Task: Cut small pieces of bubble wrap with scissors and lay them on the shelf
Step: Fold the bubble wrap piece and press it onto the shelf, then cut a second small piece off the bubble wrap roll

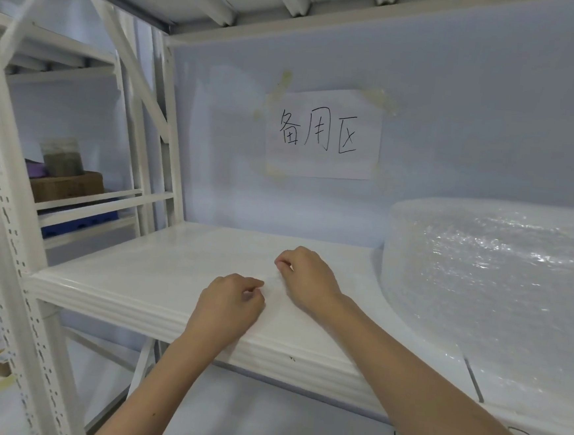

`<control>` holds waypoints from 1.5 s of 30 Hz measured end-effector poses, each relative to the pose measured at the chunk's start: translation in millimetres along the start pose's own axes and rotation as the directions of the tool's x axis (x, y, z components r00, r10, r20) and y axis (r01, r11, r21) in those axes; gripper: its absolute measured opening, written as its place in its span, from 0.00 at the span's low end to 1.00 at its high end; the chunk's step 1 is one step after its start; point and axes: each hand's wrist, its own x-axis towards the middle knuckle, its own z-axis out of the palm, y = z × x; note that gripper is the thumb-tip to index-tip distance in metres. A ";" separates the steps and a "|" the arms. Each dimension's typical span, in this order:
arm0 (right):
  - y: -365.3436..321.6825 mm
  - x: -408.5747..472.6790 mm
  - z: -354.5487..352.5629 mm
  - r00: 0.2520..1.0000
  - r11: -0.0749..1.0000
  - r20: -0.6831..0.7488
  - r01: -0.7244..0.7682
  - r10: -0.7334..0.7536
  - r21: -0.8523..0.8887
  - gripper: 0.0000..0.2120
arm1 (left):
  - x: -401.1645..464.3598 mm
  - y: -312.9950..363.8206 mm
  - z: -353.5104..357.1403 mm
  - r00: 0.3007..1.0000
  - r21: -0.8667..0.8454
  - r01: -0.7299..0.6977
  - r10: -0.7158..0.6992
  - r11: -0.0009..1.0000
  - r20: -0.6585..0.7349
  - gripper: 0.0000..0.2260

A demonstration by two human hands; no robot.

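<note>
A white shelf board (143, 274) spans the middle of the view. On it, between my hands, lies a small, nearly transparent piece of bubble wrap (274, 297), hard to tell from the white surface. My left hand (229, 303) pinches its near-left edge with thumb and fingers. My right hand (306, 277) pinches its far edge, knuckles up. A big roll of bubble wrap (487, 277) lies on the shelf at the right, close to my right forearm. No scissors are in view.
A paper sign (323, 134) with handwritten characters is taped to the back wall. White perforated uprights (8, 247) frame the left side. A neighbouring rack holds a brown box (66, 186) and a blue pallet (79, 223). Another shelf runs overhead.
</note>
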 end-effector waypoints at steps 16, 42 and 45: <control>31.2 -244.7 -194.9 0.742 0.989 -0.670 -0.077 -0.025 -0.123 0.09 | -56.6 115.7 42.5 0.969 -0.408 -0.244 0.232 0.880 -0.080 0.09; 174.7 -288.8 -322.8 0.618 0.481 -0.180 -0.735 0.765 -0.478 0.18 | -120.5 214.5 75.6 0.898 -0.563 -0.148 0.349 0.813 0.267 0.05; 167.9 -302.5 -334.5 0.608 0.502 -0.186 -0.762 0.772 -0.409 0.22 | -125.7 217.1 76.9 0.906 -0.583 -0.115 0.326 0.804 0.270 0.05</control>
